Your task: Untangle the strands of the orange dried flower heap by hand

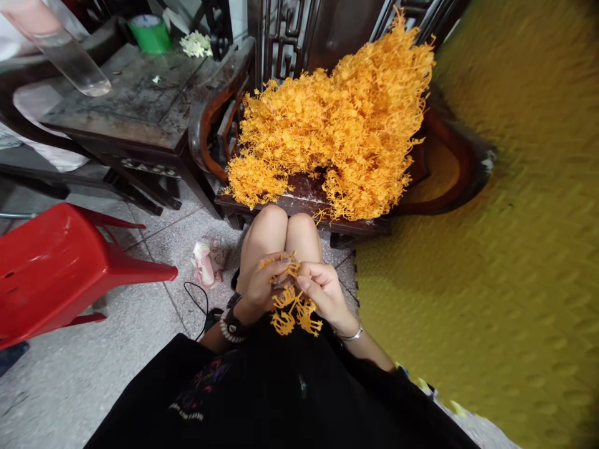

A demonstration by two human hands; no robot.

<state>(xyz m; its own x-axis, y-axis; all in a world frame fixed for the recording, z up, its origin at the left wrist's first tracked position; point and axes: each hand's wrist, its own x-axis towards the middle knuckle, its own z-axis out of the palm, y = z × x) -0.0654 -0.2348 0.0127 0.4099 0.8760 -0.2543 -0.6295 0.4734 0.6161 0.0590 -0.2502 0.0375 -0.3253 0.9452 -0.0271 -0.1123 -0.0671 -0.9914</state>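
Observation:
Over my lap, my left hand (264, 280) is closed around an orange plastic flower piece (294, 308) with thin curled, branching strands. Some strands stick out above its thumb and others hang below. My right hand (325, 290) pinches at the same piece from the right, thumb against fingertips, close to the left hand. The exact spot where its fingertips meet the piece is partly hidden. Beyond my knees, a large heap of similar orange plastic pieces (327, 125) fills a dark wooden chair (299, 202).
At left stands a red plastic stool (51, 268). A dark wooden side table (135, 93) bears a green tape roll (150, 34), a clear cup (75, 65) and pale flowers (196, 45). A pink-and-white item (208, 262) and a cable lie on the floor. A yellow textured mat (491, 280) is at right.

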